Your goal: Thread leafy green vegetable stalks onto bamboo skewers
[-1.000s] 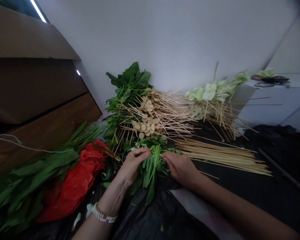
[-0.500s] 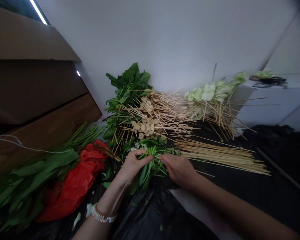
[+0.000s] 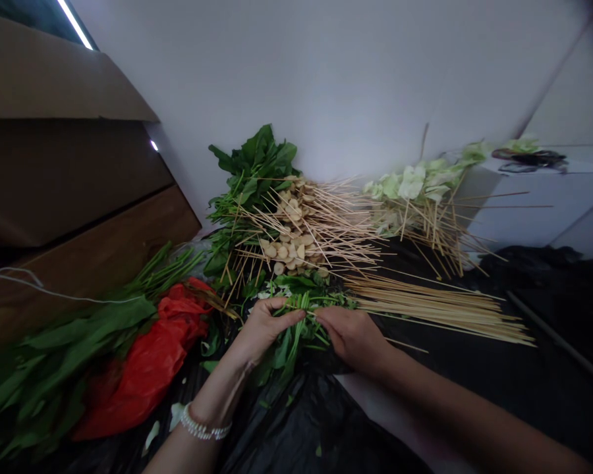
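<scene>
My left hand [image 3: 267, 327], with a beaded bracelet at the wrist, is closed in a pinch on a small bunch of leafy green stems [image 3: 304, 301]. Facing it, my right hand [image 3: 353, 332] is closed round a thin bamboo skewer [image 3: 408, 345]. The skewer's tail sticks out past the right wrist, and its front end meets the stems between the fingertips; how far it goes in is hidden. Loose green leaves [image 3: 284, 352] hang and lie below both hands. Just beyond them is a pile of skewered pale round slices [image 3: 291, 250].
Bare bamboo skewers [image 3: 445, 306] lie at the right. Skewered pale cabbage leaves [image 3: 412, 183] are piled behind them. Dark leafy greens [image 3: 257, 161] lean on the wall. A red plastic bag [image 3: 143, 375] with long greens [image 3: 64, 355] lies left, near a cardboard box [image 3: 64, 171]. Black plastic [image 3: 296, 428] covers the surface.
Both hands stay almost in place. The right hand and the skewer's tail have shifted slightly, and the stems now stand more bunched at the left fingertips.
</scene>
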The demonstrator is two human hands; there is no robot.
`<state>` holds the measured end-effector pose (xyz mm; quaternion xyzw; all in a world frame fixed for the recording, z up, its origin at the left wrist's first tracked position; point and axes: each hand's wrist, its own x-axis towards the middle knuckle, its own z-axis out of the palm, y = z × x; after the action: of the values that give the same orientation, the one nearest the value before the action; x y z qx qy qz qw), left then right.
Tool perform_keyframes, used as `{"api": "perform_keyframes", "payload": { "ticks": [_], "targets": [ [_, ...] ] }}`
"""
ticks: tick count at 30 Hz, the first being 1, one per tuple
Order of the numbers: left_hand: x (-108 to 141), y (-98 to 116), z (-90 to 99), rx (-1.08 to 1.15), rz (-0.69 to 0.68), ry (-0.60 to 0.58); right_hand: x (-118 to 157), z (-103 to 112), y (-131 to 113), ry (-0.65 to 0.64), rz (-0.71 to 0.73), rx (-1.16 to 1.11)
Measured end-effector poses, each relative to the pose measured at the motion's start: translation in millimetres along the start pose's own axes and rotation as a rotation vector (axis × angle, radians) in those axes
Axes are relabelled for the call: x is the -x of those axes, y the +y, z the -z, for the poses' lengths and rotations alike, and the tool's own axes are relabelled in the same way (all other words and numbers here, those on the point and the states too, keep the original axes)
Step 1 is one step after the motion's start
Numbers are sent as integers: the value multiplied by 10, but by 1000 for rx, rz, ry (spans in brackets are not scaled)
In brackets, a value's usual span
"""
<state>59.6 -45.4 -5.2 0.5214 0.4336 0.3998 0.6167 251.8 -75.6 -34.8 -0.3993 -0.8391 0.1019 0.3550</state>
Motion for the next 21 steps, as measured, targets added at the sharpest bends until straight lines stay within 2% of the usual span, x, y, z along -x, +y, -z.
{"api": "perform_keyframes", "payload": {
  "ticks": [6,10,12,16,21],
  "targets": [
    [-13,15,13,-17,-25,12,-53,53,-32,13,-78,-95],
    [-41,39,79,57,-108,127,-70,73,-24,58,-104,-156],
    [-54,45,103,95,-105,177,-69,72,-17,62,-118,-167],
    [-66,27,116,99,-64,233,-64,64,-19,52,-121,-177],
    [-79,-3,107,18,-112,265,-53,48,-17,50,-106,-138]
  ]
}}
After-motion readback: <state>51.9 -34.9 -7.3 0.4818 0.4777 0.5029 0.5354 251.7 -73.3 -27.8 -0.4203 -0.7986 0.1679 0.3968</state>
